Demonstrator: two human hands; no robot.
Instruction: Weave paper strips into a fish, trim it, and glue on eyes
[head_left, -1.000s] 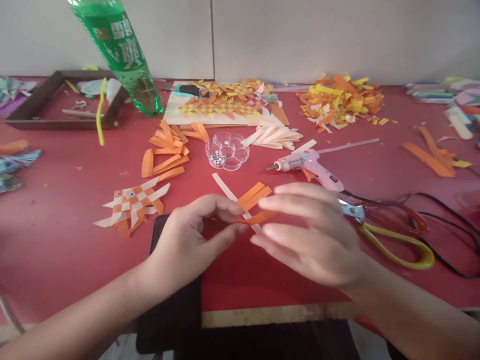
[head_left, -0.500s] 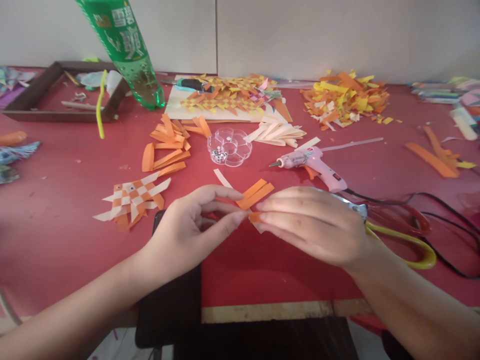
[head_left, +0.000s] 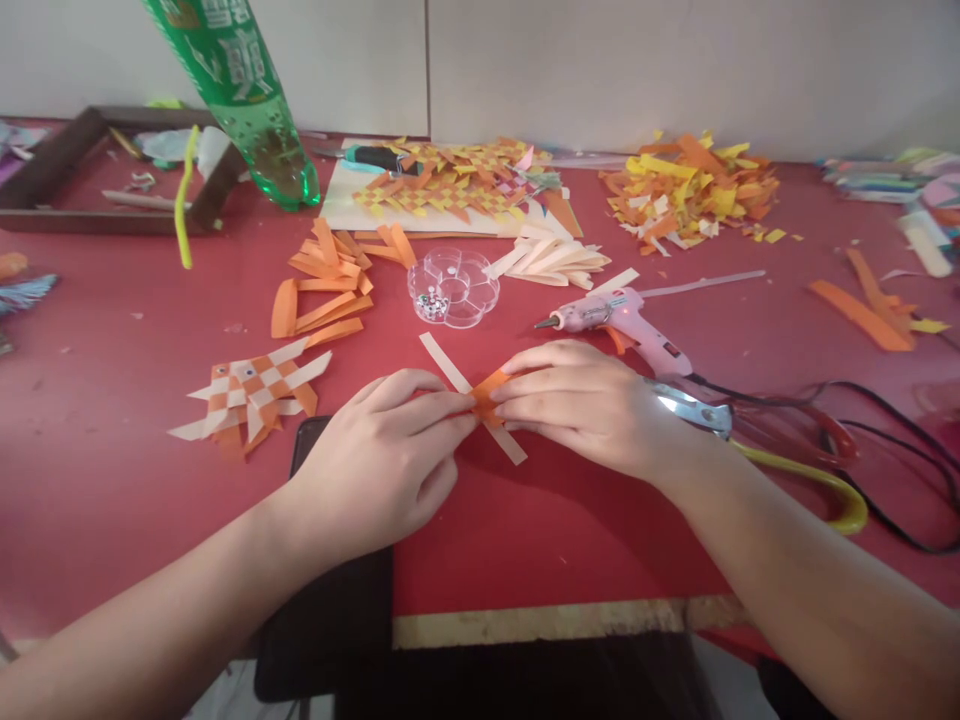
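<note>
My left hand (head_left: 397,455) and my right hand (head_left: 581,405) meet over the middle of the red table. Between their fingertips are orange paper strips (head_left: 489,393), gripped from both sides and partly hidden by the fingers. A cream paper strip (head_left: 444,358) runs diagonally across the orange ones, its ends sticking out above and below. To the left lies a woven orange and cream paper fish (head_left: 259,390) with small eyes. A clear flower-shaped tray (head_left: 472,310) holding googly eyes sits beyond the hands.
A pink glue gun (head_left: 630,322) and yellow-and-red-handled scissors (head_left: 817,480) lie at right, with a black cord. Orange strips (head_left: 330,270), cream strips (head_left: 559,255) and a scrap pile (head_left: 690,190) lie behind. A green bottle (head_left: 255,120) stands beside a dark frame (head_left: 97,218).
My left fingers have closed down onto the orange strips, and my right hand has shifted left over them. The cream strip now shows on both sides of the orange ones. The view has shifted slightly.
</note>
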